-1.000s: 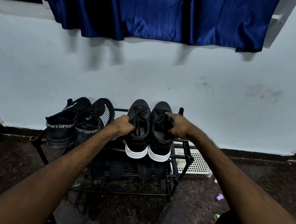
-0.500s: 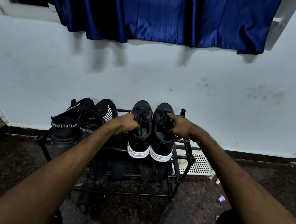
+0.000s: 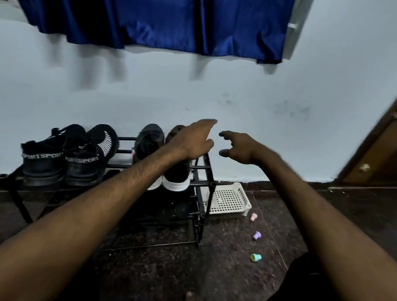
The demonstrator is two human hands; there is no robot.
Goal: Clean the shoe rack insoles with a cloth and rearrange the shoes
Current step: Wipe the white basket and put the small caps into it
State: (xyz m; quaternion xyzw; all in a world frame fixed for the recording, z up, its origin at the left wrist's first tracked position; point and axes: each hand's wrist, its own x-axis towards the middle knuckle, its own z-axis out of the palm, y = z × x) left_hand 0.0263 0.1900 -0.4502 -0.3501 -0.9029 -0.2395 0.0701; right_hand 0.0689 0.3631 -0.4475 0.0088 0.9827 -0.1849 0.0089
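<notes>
Left arm: stretched from the near left up and to the right, forearm crossing in front of the top shelf.
Left hand [image 3: 192,143]: raised over the far right end of the shoe rack [image 3: 210,184], back upward, forefinger reaching toward the wall [image 3: 253,88], other fingers relaxed, thumb apart from them; nothing held.
Left hand contact: overlapping the toe of one white-soled shoe in the view; touching it or just above it, not to be told.
Right arm: stretched from the near right toward the far middle, about level with the left.
Right hand [image 3: 241,148]: in the air just right of the rack's far corner, near the left hand but apart from it; fingers loosely bent, thumb below and apart from them; nothing in the grasp.
White-soled shoes [image 3: 176,181]: black pair, side by side on the right half of the top shelf, heels near, toes toward the wall, partly hidden by the left forearm.
SPORT shoes [image 3: 42,163]: black pair on the left half of the top shelf, heels near, pressed side by side, a gap of bare bars between them and the other pair.
Lower shelf: too dark to make out.
Tray [image 3: 229,199]: white, perforated, on the floor [image 3: 220,278] just right of the rack, against the wall.
Caps [image 3: 256,235]: three small ones, pink, purple and green, scattered on the floor on the near side of the tray.
Curtain [image 3: 154,16]: blue, hanging along the top of the wall.
Door [image 3: 381,148]: brown wood, at the far right edge.
</notes>
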